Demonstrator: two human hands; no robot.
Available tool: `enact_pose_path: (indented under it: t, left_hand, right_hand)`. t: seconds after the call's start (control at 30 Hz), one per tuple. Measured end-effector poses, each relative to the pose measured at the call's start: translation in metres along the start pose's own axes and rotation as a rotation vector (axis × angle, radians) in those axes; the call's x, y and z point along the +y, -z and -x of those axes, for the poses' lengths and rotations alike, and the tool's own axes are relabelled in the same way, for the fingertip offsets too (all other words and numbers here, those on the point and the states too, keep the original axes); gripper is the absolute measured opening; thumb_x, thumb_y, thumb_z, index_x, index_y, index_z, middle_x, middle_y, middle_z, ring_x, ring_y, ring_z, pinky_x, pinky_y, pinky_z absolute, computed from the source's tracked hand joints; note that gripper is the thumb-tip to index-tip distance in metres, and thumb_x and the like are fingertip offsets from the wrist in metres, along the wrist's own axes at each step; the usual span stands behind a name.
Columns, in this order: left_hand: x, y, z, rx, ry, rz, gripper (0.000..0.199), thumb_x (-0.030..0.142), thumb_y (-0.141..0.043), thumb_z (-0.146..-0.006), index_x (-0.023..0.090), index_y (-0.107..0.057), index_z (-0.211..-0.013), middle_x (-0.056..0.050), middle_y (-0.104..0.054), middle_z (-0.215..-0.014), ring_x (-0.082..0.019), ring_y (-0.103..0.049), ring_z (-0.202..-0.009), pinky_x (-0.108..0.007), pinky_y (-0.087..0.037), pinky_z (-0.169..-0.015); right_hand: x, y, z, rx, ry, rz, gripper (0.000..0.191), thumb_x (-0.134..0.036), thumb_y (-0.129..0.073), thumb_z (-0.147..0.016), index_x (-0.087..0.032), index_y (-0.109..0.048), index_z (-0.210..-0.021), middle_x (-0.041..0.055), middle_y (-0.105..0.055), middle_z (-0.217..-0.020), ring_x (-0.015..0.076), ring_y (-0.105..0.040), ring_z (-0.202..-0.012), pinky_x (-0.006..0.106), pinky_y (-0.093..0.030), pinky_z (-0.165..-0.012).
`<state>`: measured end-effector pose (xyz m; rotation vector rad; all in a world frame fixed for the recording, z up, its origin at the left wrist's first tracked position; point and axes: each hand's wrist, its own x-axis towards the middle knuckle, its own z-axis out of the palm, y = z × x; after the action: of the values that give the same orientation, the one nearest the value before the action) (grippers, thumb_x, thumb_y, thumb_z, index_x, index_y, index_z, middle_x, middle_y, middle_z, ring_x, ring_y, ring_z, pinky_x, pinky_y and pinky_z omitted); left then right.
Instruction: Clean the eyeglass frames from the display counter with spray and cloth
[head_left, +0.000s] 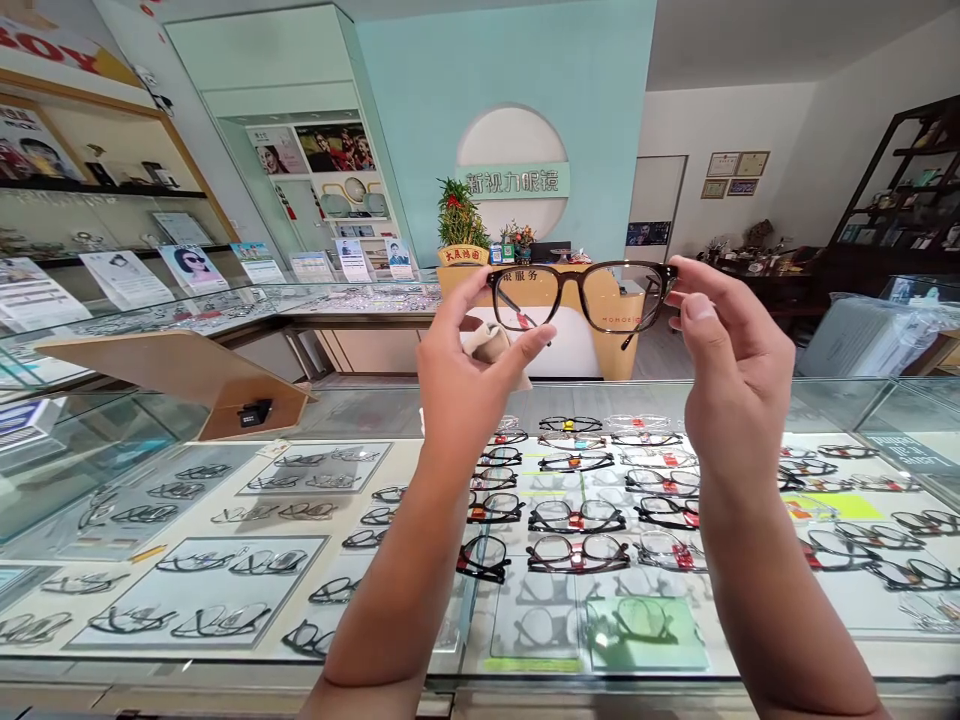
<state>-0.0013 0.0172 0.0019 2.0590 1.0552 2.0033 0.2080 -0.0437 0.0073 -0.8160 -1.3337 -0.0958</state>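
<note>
Raised above the glass display counter is a pair of dark-framed eyeglasses [571, 282], its lenses facing away and the counter behind showing through them. My left hand [469, 370] grips the left end of the frame and also has a folded beige cloth [491, 345] tucked in its fingers. At the right end, my right hand [739, 360] pinches the frame near the hinge, thumb bent inward. The temples point away from me, partly seen through and below the lenses.
Several rows of eyeglasses [577, 515] fill the glass display counter [457, 660] below my arms. To the left stands a tilted wooden-backed mirror or board [195, 375]. Beyond are a reception desk [622, 340], a potted plant [459, 225] and a plastic-wrapped grey box [862, 335].
</note>
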Motion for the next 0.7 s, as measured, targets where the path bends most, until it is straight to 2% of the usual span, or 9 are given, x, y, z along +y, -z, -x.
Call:
enact_pose_path:
  t: [0.23, 0.4, 0.57, 0.7]
  left_hand:
    - [0.0042, -0.0035, -0.0048, 0.006, 0.085, 0.141, 0.071, 0.054, -0.093, -0.078, 0.031, -0.069, -0.140, -0.010, -0.075, -0.139, -0.031, -0.068, -0.134, -0.047, -0.058, -0.111]
    - [0.0027, -0.0042, -0.0050, -0.004, 0.084, 0.170, 0.073, 0.059, -0.093, -0.077, 0.030, -0.069, -0.140, -0.011, -0.075, -0.139, -0.032, -0.068, -0.134, -0.046, -0.059, -0.110]
    - [-0.0003, -0.0041, -0.0049, -0.016, 0.062, 0.167, 0.076, 0.061, -0.093, -0.076, 0.031, -0.069, -0.142, -0.011, -0.075, -0.139, -0.031, -0.069, -0.132, -0.046, -0.058, -0.109]
    - [-0.0013, -0.0044, -0.0026, 0.042, 0.053, 0.134, 0.078, 0.061, -0.094, -0.075, 0.033, -0.068, -0.143, -0.010, -0.074, -0.140, -0.031, -0.067, -0.133, -0.043, -0.060, -0.103]
  right_hand:
    - [-0.0049, 0.0001, 0.0018, 0.039, 0.021, -0.008, 0.033, -0.044, -0.052, -0.109, -0.035, -0.075, -0.132, 0.0073, -0.075, -0.134, 0.0294, -0.072, -0.127, 0.052, -0.061, -0.105]
    - [-0.0022, -0.0008, 0.0006, 0.074, 0.053, -0.077, 0.031, -0.042, -0.056, -0.108, -0.032, -0.078, -0.128, 0.0069, -0.076, -0.130, 0.0278, -0.072, -0.123, 0.049, -0.061, -0.101]
    - [-0.0013, -0.0012, -0.0001, 0.083, 0.019, -0.137, 0.028, -0.038, -0.060, -0.107, -0.033, -0.080, -0.124, 0.0056, -0.077, -0.128, 0.0262, -0.072, -0.122, 0.047, -0.062, -0.100]
    - [0.0017, -0.0021, -0.0012, 0.088, -0.002, -0.178, 0.027, -0.036, -0.062, -0.105, -0.030, -0.081, -0.124, 0.0053, -0.079, -0.126, 0.0242, -0.074, -0.117, 0.046, -0.063, -0.098]
